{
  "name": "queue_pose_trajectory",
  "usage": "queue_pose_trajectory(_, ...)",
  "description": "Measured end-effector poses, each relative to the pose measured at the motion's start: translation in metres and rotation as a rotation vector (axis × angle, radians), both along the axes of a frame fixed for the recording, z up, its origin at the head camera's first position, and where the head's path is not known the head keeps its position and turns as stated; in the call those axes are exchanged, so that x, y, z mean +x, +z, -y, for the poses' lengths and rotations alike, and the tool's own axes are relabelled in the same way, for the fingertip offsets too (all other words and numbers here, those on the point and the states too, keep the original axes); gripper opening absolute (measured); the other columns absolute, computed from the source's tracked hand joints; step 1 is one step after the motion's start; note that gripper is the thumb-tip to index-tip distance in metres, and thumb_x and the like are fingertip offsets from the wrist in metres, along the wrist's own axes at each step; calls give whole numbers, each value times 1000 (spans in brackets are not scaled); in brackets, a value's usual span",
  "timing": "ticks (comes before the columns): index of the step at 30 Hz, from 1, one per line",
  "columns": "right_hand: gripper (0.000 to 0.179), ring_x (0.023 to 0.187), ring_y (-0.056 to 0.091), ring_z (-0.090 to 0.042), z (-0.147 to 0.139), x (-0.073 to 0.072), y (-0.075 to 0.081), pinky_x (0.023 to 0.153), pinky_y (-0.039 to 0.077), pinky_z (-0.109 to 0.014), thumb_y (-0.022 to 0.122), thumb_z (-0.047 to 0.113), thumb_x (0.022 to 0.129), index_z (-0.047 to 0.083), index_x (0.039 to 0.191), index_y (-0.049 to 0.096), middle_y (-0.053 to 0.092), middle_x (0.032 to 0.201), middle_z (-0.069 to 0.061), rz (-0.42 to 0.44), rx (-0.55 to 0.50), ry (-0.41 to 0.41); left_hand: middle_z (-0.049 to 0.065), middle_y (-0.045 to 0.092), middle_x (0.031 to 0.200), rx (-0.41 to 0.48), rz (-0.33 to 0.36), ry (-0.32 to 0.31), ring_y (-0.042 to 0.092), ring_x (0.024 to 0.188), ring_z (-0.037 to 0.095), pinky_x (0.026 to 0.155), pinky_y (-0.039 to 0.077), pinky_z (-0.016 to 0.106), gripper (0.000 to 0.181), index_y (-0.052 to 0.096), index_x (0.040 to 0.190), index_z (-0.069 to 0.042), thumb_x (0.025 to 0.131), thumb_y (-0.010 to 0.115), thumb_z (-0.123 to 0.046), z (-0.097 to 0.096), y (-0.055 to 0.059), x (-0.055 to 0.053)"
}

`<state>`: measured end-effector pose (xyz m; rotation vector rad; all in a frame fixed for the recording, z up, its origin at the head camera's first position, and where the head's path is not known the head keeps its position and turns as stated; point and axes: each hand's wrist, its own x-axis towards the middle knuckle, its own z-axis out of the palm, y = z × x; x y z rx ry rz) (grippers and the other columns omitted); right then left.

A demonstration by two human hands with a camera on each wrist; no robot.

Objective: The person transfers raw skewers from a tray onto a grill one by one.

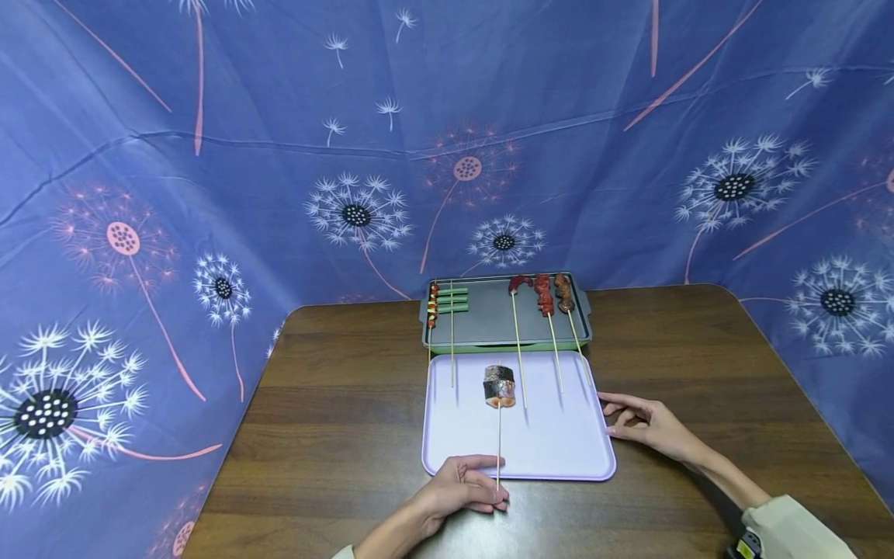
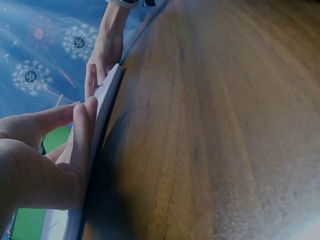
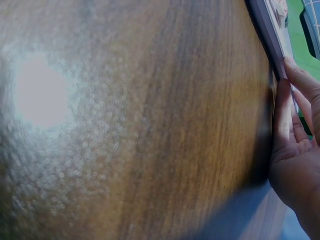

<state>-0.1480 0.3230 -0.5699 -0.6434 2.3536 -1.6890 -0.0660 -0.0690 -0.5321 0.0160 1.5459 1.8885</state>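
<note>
My left hand (image 1: 461, 491) pinches the thin stick of a skewer (image 1: 499, 386) near its lower end. Two thick, silvery-black chunks with a pale orange underside sit at the skewer's far end, over the lilac tray (image 1: 559, 450). At the tray's right edge is my right hand (image 1: 649, 425), its thumb and fingertips at the rim. The right wrist view has the right thumb and finger (image 3: 282, 107) at either side of that rim. In the left wrist view the left hand (image 2: 55, 160) is close beside the tray's near edge, and the stick is mostly hidden.
Behind the tray stands a dark grill plate (image 1: 485, 310) with a green base. On its left lie a small red-and-white skewer (image 1: 432, 307) and a green-stick skewer (image 1: 452, 300); on its right are three meat skewers (image 1: 543, 295). Their sticks reach over the tray. A blue dandelion cloth (image 1: 349, 155) hangs behind the wooden table (image 1: 335, 388).
</note>
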Motion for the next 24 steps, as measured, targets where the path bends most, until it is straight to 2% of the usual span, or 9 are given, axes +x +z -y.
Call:
queue_pose_trajectory(7, 55, 81, 66, -2, 1, 1, 0, 66, 56, -19, 76, 1, 89, -12, 137, 54, 67, 109, -9, 9, 1, -7, 11, 80, 96, 45, 15, 12, 77, 85, 16, 71, 60, 20, 55, 54, 141, 6, 89, 72, 5, 0, 0, -1)
queue_pose_trajectory(13, 55, 81, 66, -1, 1, 1, -1, 66, 56, -18, 76, 0, 88, -13, 137, 54, 67, 109, -8, -8, -5, -7, 13, 79, 99, 33, 6, 18, 77, 85, 15, 69, 60, 19, 57, 54, 142, 4, 89, 74, 1, 2, -1, 0)
queue_pose_trajectory(17, 55, 81, 66, -1, 1, 0, -1, 66, 56, -18, 76, -1, 88, -13, 137, 54, 67, 108, -8, -8, -9, -6, 14, 79, 101, 23, -1, 8, 77, 84, 14, 70, 60, 19, 58, 54, 143, 2, 89, 75, -1, 5, 0, 0)
queue_pose_trajectory(24, 54, 81, 66, -2, 1, 1, 0, 66, 56, -18, 76, -1, 88, -13, 137, 54, 68, 108, -5, -10, -6, -9, 8, 80, 99, 35, -2, -33, 77, 83, 12, 72, 60, 20, 59, 56, 143, 0, 88, 76, -3, 13, 2, 4)
